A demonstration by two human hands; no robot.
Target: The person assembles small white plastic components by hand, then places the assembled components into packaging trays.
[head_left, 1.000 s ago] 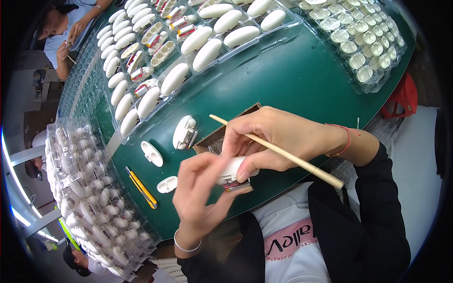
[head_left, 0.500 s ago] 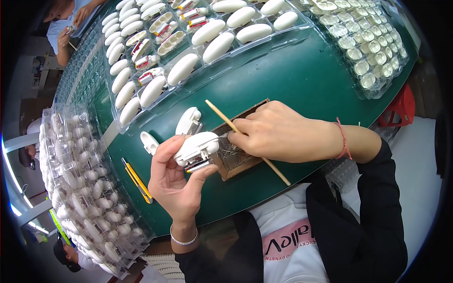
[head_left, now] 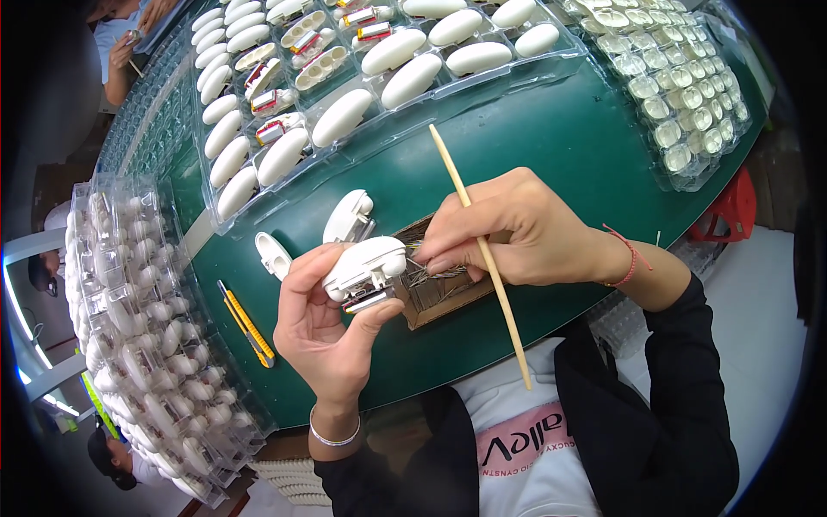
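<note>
Within left hand (head_left: pixel 330 343), white casing (head_left: pixel 366 263)

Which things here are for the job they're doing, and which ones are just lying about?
Seem to be for the job:
- white case, in the left hand
- stick, in the right hand
- box, beneath the right hand
- second case, alike, close by

Seem to be just lying about:
- knife, untouched
- red stool, away from both hands

- On the pink panel (head_left: pixel 510 448) of my white shirt (head_left: pixel 525 498): large black lettering (head_left: pixel 538 433), upside down to me.
- Just below it: smaller print (head_left: pixel 500 471), too small to read surely.
</note>
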